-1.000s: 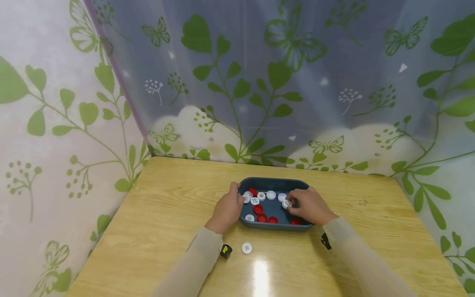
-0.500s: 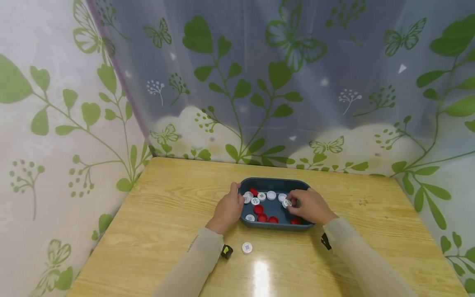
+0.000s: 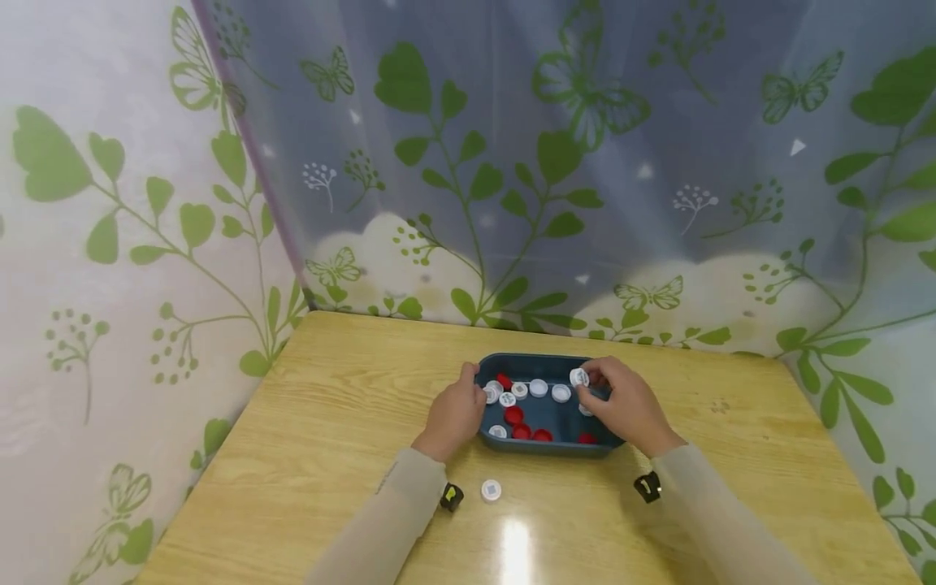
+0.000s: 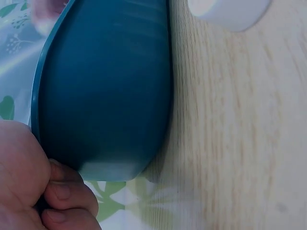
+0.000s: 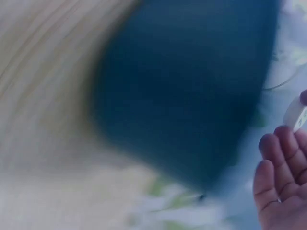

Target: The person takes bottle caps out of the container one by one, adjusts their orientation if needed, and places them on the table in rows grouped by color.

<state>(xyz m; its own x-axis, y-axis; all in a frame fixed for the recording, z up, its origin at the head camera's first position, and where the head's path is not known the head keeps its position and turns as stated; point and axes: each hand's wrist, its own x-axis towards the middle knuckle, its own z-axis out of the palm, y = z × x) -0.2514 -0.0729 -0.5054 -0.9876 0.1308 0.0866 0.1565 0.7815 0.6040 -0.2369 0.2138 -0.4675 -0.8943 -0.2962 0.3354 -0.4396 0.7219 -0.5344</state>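
A dark blue tray (image 3: 556, 446) with rounded corners holds several red and white bottle caps, among them a red cap (image 3: 513, 415) and a white cap (image 3: 538, 388). My left hand (image 3: 455, 413) grips the tray's left end; in the left wrist view its fingers (image 4: 72, 196) curl at the rim. Above the tray's right part, my right hand (image 3: 627, 406) pinches a white cap (image 3: 579, 378) with a printed top between thumb and fingertips. That same cap (image 5: 295, 114) shows at the right edge of the right wrist view.
One white cap (image 3: 491, 490) with a grey square lies on the wooden table (image 3: 366, 366) in front of the tray. Behind the table hangs a leaf-and-butterfly curtain (image 3: 512, 203). Black straps sit at both wrists.
My right hand has lifted the white cap up out of the tray, uncovering another white cap beneath. My left hand keeps its grip on the tray. The head view has shifted slightly.
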